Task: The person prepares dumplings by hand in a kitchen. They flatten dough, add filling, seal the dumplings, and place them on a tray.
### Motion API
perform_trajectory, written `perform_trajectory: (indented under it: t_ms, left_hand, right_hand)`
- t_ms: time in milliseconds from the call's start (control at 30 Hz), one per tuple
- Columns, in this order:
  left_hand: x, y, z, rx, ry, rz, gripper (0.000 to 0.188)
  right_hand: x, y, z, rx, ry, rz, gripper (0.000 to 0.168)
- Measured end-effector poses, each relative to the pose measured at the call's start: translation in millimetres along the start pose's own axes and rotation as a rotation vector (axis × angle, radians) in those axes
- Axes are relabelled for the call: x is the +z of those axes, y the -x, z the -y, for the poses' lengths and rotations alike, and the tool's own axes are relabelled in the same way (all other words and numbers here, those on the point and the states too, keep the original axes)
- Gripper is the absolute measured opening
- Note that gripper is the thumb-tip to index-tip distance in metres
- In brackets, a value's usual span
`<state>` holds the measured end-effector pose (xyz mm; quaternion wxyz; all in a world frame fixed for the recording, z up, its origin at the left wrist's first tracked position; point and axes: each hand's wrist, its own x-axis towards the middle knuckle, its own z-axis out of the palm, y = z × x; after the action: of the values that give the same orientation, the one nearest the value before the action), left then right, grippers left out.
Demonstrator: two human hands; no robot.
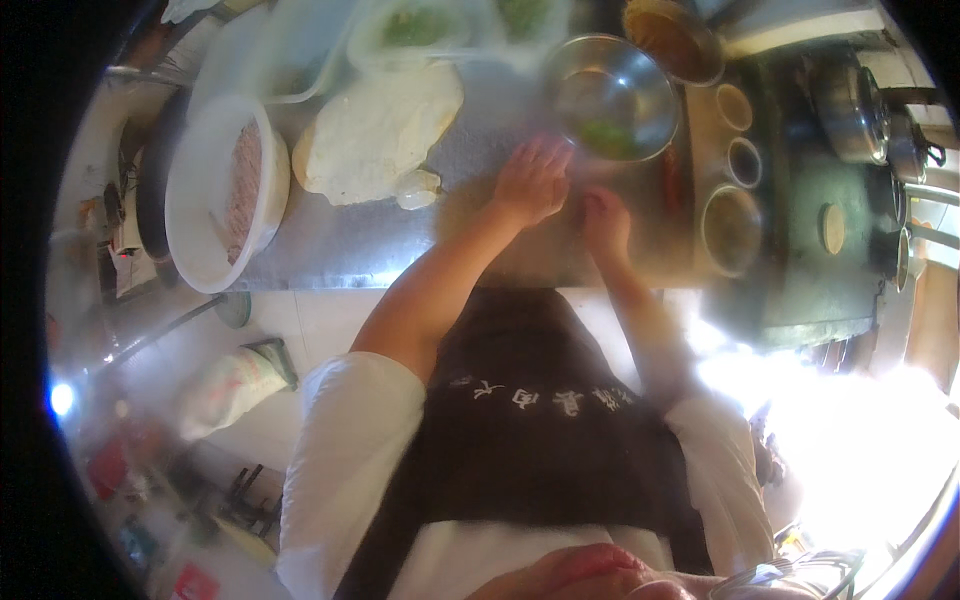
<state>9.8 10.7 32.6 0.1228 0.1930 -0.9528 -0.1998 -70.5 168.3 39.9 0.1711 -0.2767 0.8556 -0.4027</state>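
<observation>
My left hand (532, 180) is palm down over the metal worktop (337, 251), fingers stretched out beside the steel bowl (615, 97); whatever lies under the palm is hidden. To its right, my right hand (606, 217) has its fingers bent, low over the worktop, and haze hides whether it holds anything. Green bits lie at the bottom of the steel bowl. A large pale slab of dough (382, 135) rests left of my hands, with a small dough piece (418, 189) at its lower edge.
A white plastic tub (277, 169) of pinkish minced meat stands at the left. Clear plastic containers (420, 45), some holding greens, line the back. Several small bowls (731, 229) stand at the right, beside a dark cooking surface (810, 277) bearing a flat round cake (832, 229) and a metal pot (851, 112).
</observation>
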Motion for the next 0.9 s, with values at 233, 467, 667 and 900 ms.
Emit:
perform_trajectory:
  t_ms: [233,467,667,900]
  left_hand:
    - [-12.7,51.2,-7.2,0.066,0.044,0.018,0.051]
    - [-4.6,46.2,32.0,0.000,0.045,-0.058,0.047]
    - [-4.3,55.6,19.1,-0.039,0.078,-0.101,0.053]
    - [-10.5,70.4,8.4,-0.059,0.103,-0.031,0.053]
  right_hand:
    - [1.6,12.8,32.8,-0.160,0.135,-0.028,0.018]
    - [40.8,-9.4,39.5,-0.614,0.456,0.231,0.052]
    - [43.5,-17.8,22.9,-0.625,0.476,0.233,0.058]
    - [32.5,-0.6,31.2,-0.662,0.549,0.228,0.051]
